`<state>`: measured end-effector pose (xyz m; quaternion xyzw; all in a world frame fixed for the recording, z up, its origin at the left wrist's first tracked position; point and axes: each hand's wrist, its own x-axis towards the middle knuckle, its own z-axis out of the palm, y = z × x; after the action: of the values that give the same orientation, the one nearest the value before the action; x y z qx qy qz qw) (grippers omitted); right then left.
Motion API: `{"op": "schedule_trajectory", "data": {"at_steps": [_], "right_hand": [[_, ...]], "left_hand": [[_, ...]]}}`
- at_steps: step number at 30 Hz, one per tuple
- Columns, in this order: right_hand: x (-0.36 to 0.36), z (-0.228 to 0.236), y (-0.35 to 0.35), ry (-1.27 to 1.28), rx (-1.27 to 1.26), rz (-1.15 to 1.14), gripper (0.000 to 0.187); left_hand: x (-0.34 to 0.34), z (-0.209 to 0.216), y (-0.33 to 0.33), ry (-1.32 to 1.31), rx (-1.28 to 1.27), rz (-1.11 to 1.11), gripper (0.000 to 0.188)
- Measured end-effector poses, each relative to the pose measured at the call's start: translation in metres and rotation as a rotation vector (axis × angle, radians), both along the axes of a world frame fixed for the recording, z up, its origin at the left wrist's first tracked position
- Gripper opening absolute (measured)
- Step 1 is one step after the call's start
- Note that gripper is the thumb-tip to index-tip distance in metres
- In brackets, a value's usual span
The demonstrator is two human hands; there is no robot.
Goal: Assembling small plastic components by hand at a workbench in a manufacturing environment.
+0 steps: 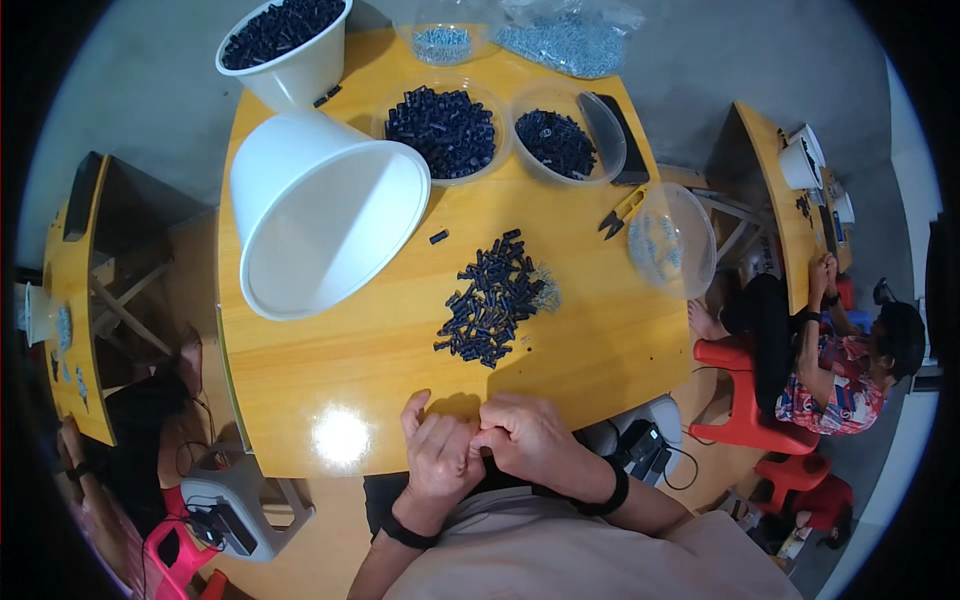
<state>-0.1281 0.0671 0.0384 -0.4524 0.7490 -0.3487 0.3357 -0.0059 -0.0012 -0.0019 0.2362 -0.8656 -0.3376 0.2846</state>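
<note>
My left hand and my right hand meet at the table's near edge, close to my body. Both are closed, with thumbs and fingertips pressed together; whatever they pinch is hidden. Beyond them lies a loose pile of small black cylindrical parts. Against the pile's right side sits a little heap of tiny silvery metal pieces. One black part rests apart, to the upper left of the pile.
A white bucket lies tipped at left, behind it another bucket full of black parts. Two clear bowls of black parts, a bag of metal pieces, yellow-handled snips and a clear tub stand around. Other people sit at side tables.
</note>
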Motion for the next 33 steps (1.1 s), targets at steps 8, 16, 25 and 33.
{"op": "schedule_trajectory", "data": {"at_steps": [8,16,25,33], "right_hand": [[-0.005,-0.002,-0.011,0.098,0.119,0.057,0.014],[-0.004,-0.002,-0.007,-0.054,0.211,0.011,0.01],[0.014,0.002,0.014,-0.407,-0.102,-0.056,0.018],[0.081,0.043,0.005,0.006,-0.574,0.379,0.038]], "left_hand": [[-0.006,-0.004,-0.008,-0.026,0.008,0.014,0.013],[-0.004,0.0,-0.008,-0.046,0.069,-0.049,0.013],[0.03,0.017,-0.009,0.186,0.636,0.029,0.012],[0.111,0.046,0.009,0.576,1.422,-0.118,0.007]]}}
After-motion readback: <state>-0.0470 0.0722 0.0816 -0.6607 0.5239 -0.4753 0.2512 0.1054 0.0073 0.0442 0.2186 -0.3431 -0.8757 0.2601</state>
